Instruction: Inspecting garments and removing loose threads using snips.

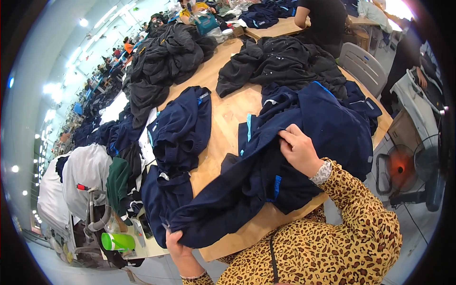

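A dark navy garment (228, 197) with bright blue trim is stretched across the near part of the wooden table. My left hand (178, 245), at the lower left, is closed on one end of it. By those fingers a thin, greyish pointed tip (166, 226) shows, too small to name surely. Higher up and to the right, my right hand (300, 149) pinches the same cloth between thumb and fingers. Under and behind it lies a heap of navy garments (337, 126), some with blue tape. Where one piece ends and another starts is hard to tell.
Another navy pile (178, 133) lies left on the wooden table (223, 123). Dark grey garment heaps (285, 61) sit further back. A grey chair (363, 66) and a fan (403, 166) stand right. A green container (118, 242) is lower left. Other people sit beyond.
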Motion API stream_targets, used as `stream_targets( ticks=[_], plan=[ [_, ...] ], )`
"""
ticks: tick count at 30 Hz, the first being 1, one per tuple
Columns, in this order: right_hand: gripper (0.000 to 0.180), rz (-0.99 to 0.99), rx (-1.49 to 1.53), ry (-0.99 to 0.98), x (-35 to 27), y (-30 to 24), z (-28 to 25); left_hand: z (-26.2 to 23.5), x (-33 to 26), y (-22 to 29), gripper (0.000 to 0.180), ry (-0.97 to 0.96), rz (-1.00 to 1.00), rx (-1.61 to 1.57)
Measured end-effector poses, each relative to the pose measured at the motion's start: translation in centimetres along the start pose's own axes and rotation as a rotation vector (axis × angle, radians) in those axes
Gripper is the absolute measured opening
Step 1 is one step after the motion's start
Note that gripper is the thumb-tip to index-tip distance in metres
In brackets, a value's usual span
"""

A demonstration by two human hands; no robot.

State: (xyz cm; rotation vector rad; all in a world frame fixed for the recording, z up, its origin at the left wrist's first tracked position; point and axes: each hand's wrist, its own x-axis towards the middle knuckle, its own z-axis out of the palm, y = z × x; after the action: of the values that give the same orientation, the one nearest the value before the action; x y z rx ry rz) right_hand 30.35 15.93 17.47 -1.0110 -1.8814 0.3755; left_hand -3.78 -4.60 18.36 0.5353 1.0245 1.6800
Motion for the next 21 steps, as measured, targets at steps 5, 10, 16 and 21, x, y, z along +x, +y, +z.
stream_targets(
  ticks=[5, 10, 16, 21],
  plan=[
    [0.051, -0.105, 0.002, -0.23, 0.5, -3.6, 0.0, 0.2, -0.5, 0.9, 0.089, -0.203, 0.125, -0.14],
    [0.033, -0.406, 0.442, -0.362, 3.5, -7.1, -8.9, -0.5, -1.0, 5.2, 0.087, -0.735, 0.247, 0.096],
    [0.027, -0.41, 0.27, -0.232, 13.9, -5.2, -6.3, -0.8, 6.9, 12.8, 0.029, 0.234, 0.521, 0.757],
    [0.02, -0.435, -0.192, 0.118, 29.0, -6.9, 3.9, 0.6, 22.0, 21.4, 0.024, 0.618, 0.976, 1.101]
  ],
)
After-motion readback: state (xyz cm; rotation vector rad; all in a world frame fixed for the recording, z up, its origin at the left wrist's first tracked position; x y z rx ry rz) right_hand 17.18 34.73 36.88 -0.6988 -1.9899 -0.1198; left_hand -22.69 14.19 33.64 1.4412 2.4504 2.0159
